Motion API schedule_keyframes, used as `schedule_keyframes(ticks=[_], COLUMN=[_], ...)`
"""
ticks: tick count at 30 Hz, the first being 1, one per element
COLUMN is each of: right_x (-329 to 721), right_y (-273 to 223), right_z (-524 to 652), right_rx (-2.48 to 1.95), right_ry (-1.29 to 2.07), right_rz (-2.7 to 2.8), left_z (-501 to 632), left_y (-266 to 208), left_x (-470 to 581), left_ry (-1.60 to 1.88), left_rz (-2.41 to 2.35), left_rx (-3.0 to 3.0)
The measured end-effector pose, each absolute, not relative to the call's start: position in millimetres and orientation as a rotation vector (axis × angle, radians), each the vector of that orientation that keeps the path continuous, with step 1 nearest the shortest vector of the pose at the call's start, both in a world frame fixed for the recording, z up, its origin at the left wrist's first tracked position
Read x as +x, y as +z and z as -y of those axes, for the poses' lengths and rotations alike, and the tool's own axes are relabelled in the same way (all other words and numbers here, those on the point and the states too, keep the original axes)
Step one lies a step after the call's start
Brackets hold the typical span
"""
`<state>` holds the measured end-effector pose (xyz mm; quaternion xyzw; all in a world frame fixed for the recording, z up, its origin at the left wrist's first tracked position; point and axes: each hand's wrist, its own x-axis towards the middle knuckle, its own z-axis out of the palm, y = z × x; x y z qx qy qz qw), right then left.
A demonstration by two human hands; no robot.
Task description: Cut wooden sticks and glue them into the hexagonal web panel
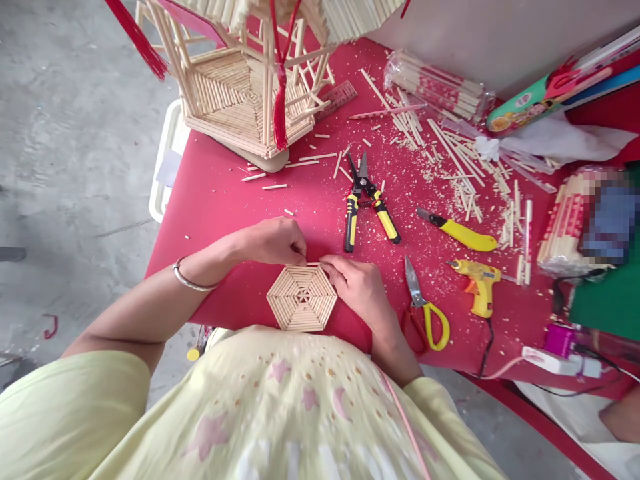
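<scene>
A hexagonal panel of wooden sticks [303,308] lies flat on the red tabletop, close to my body. My left hand [280,241] is closed at the panel's upper edge, its fingers curled down; anything inside them is hidden. At the upper right corner, my right hand [357,283] grips the panel's edge between thumb and fingers. Beyond my hands stand yellow-and-black pruning shears [367,200] with their blades apart. To the right of my right hand lie scissors [424,313] with one red and one yellow handle.
A stick-built pavilion model [225,93] with red tassels stands at the back left. Cut sticks [460,160] and shavings litter the table. Rightward lie a yellow utility knife [465,233], a yellow glue gun [480,283] with its cord, stick packs [440,83] and a power strip [555,361].
</scene>
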<state>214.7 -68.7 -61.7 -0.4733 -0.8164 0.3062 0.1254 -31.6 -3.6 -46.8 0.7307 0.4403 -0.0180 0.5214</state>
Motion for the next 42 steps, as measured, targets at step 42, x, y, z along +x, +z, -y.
schedule_keyframes(ticks=[42], right_x=[213.7], right_y=[-62.0], right_z=[68.2], right_rx=[-1.357], right_ry=[0.888], right_rz=[2.364], left_z=[3.0], left_y=[-44.5], left_x=[-30.3], left_ry=[-0.049], left_rz=[-1.066], left_rx=[1.750])
